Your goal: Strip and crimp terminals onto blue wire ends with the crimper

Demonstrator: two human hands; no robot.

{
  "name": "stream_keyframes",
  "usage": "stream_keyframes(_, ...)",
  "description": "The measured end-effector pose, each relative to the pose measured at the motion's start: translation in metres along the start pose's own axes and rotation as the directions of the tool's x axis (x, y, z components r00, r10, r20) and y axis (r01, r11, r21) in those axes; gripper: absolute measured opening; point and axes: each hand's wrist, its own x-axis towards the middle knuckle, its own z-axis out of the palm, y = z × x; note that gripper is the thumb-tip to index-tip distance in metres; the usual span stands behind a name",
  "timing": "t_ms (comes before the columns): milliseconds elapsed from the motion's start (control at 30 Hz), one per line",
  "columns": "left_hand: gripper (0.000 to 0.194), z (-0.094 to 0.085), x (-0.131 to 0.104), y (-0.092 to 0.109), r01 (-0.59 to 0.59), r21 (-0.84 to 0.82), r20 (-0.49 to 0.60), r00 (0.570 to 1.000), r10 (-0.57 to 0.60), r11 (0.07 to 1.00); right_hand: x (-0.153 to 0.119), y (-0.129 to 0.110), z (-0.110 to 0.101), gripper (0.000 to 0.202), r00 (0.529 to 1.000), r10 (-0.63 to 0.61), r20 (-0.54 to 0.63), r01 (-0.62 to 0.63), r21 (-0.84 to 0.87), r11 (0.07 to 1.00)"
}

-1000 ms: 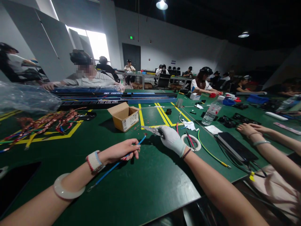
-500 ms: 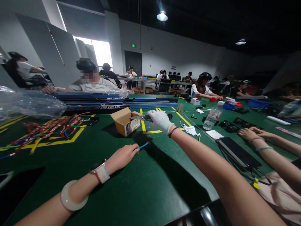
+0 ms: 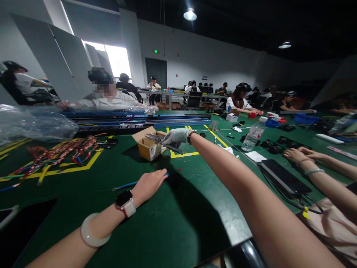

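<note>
My left hand (image 3: 149, 186), bare, is closed on a blue wire (image 3: 125, 185) low over the green table. One wire end, with a metal lug, sticks out behind my wrist side; a short end shows past my fingertips. In a white glove, my right hand (image 3: 176, 137) grips a pair of pliers (image 3: 153, 138) with pointed metal jaws and grey handles. The jaws point left, over the open cardboard box (image 3: 149, 152); whether they touch it I cannot tell. What lies inside the box is mostly hidden.
A bundle of stripped copper wires (image 3: 64, 152) lies on the left. Behind stand blue rails (image 3: 139, 120) and clear plastic wrap (image 3: 36, 123). To the right are a water bottle (image 3: 254, 134), a black power bank (image 3: 286, 178) and a co-worker's hands (image 3: 298, 154).
My right hand has moved left and turned, bringing the pliers lower with their handles showing. My left hand has rolled over the blue wire, so less of its front end shows.
</note>
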Motion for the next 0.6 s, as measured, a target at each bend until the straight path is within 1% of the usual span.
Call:
stream_keyframes(33,0.021,0.000,0.000,-0.001,-0.001,0.000,-0.010,1.000,0.001,1.000,-0.001,0.003,-0.002,0.039,1.000,0.005,0.023,-0.006,0.034,0.999)
stream_keyframes(133,0.024,0.001,0.000,-0.002,0.008,0.019,-0.019,1.000,-0.008,1.000,-0.011,0.011,-0.010,0.038,0.993,0.042,0.114,-0.043,0.004,0.999)
stream_keyframes(200,0.025,0.000,0.001,-0.002,0.014,0.028,-0.028,1.000,-0.014,1.000,-0.025,0.019,-0.016,0.033,0.991,0.035,0.130,-0.041,0.047,0.998)
stream_keyframes(233,0.025,0.000,0.001,-0.002,0.014,0.028,-0.034,0.999,-0.014,1.000,-0.034,0.024,-0.019,0.032,0.994,0.010,0.112,-0.024,0.122,0.992)
stream_keyframes(267,0.026,-0.001,0.001,-0.002,0.013,0.027,-0.040,0.999,-0.011,1.000,-0.045,0.028,-0.021,0.032,0.997,-0.013,0.071,-0.002,0.212,0.977)
stream_keyframes(300,0.026,-0.001,0.001,-0.002,0.010,0.026,-0.047,0.999,-0.009,1.000,-0.057,0.034,-0.023,0.031,0.999,-0.039,0.005,0.036,0.278,0.960)
stream_keyframes(367,0.027,0.000,0.001,-0.002,0.010,0.031,-0.062,0.998,-0.008,0.999,-0.082,0.046,-0.024,0.029,0.986,-0.097,-0.134,0.138,0.340,0.930)
stream_keyframes(433,0.029,0.001,0.002,-0.002,0.015,0.044,-0.080,0.997,-0.012,0.999,-0.103,0.060,-0.025,0.032,0.972,-0.103,-0.211,0.172,0.341,0.924)
stream_keyframes(500,0.030,0.003,0.003,-0.002,0.021,0.046,-0.099,0.995,-0.016,0.999,-0.119,0.076,-0.025,0.036,0.956,-0.107,-0.272,0.189,0.295,0.937)
stream_keyframes(600,0.031,0.005,0.004,-0.002,0.033,0.010,-0.116,0.993,-0.032,0.999,-0.130,0.098,-0.023,0.039,0.930,-0.132,-0.342,0.200,0.172,0.965)
